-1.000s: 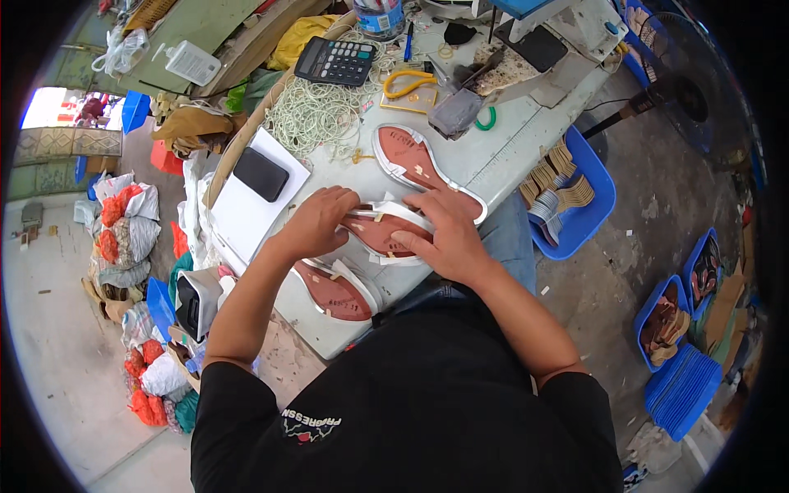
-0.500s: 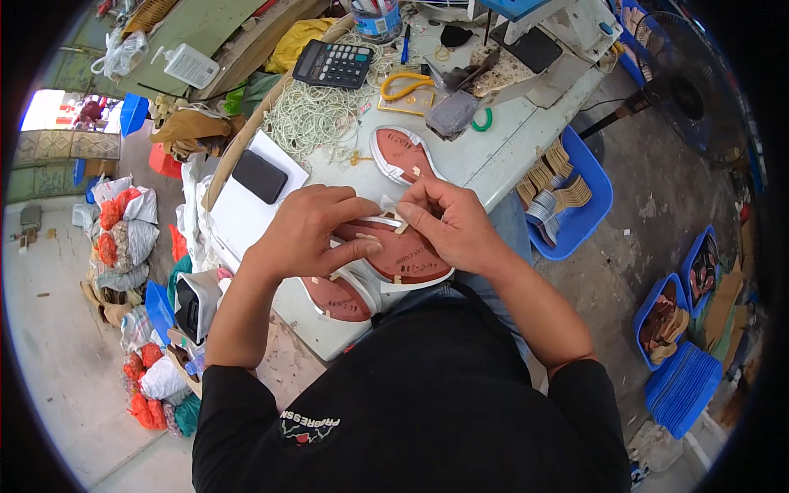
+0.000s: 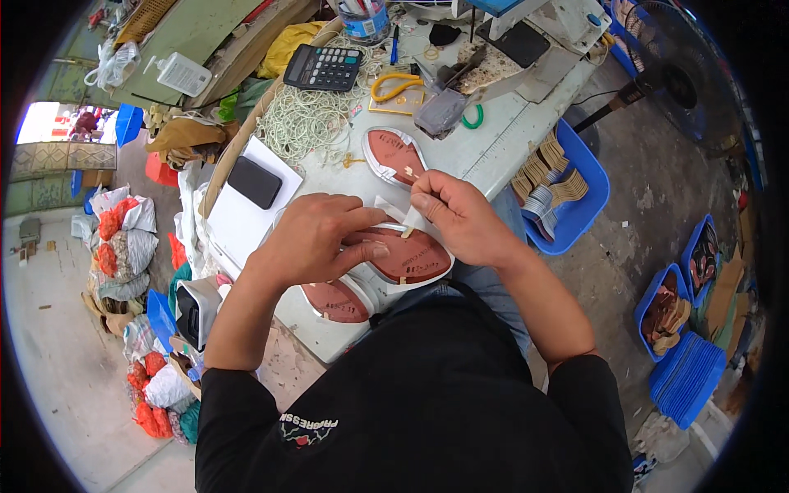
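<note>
My left hand [image 3: 311, 238] is closed round the left end of a reddish-brown shoe sole piece [image 3: 417, 261] with a white edge and dark markings, thumb on top. My right hand [image 3: 462, 218] pinches a thin white strip [image 3: 394, 209] at the sole piece's upper edge. A small beige tab [image 3: 407, 232] sits on that edge, just below the strip. Under and left of the held piece, a similar sole piece [image 3: 339, 302] lies on the table, partly covered. Another sole piece [image 3: 393, 156] with a white rim lies farther off, above my right hand.
Beyond lie tangled pale cord [image 3: 304, 119], a calculator [image 3: 323, 67], a phone [image 3: 255, 182] on white paper, yellow-handled snips [image 3: 396, 85] and a sewing machine [image 3: 518, 49]. On the right, a blue bin [image 3: 588, 197] holds stacked sole pieces, and a fan [image 3: 674, 94] stands behind it.
My right hand has moved slightly up and right, and more of the white strip shows between the hands. My left hand keeps its hold on the sole piece.
</note>
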A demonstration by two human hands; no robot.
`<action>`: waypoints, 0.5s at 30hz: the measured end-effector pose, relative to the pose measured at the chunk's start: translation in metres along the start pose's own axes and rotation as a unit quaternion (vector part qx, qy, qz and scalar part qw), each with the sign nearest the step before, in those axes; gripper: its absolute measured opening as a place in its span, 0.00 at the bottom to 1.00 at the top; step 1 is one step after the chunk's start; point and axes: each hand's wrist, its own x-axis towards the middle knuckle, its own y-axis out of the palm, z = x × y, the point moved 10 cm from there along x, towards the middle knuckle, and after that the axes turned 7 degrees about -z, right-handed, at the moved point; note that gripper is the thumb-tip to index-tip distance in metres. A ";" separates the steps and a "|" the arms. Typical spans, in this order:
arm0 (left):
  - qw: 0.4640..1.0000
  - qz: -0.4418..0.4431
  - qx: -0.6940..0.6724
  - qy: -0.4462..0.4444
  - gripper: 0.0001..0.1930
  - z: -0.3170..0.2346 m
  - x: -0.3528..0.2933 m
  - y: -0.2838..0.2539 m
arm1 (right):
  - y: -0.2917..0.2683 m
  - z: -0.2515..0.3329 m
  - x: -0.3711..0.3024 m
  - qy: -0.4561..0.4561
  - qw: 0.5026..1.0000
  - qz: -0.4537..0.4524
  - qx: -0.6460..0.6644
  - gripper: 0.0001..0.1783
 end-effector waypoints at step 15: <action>0.994 -0.019 -0.099 -0.028 0.20 0.012 0.003 0.003 | 0.010 -0.020 -0.018 0.183 0.956 0.030 0.227 0.11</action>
